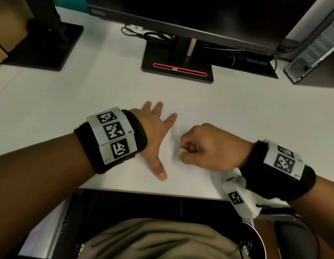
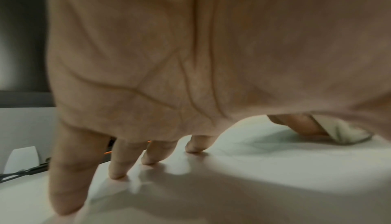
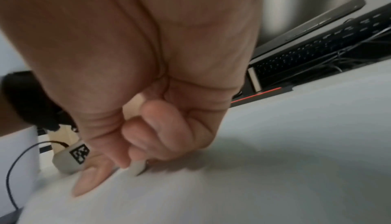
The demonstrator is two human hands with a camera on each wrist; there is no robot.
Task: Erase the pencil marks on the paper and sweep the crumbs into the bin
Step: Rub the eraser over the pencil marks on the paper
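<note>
White bench (image 1: 87, 94), near edge facing the person. Paper (image 1: 192, 171) lies flat at near centre, barely distinct from the top. Left hand (image 1: 155, 133) rests spread on the paper. Far centre: black monitor base with red slot (image 1: 178, 69). Far left: second black stand base (image 1: 44, 47). Coiled cables (image 1: 153, 36) behind the centre base. Far right: computer case (image 1: 315, 58).

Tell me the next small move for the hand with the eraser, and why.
Probably rub the eraser in short strokes over the faint marks beside it. The right hand pinches it against the paper, and the left hand presses flat, fingers spread, to steady the sheet.
</note>
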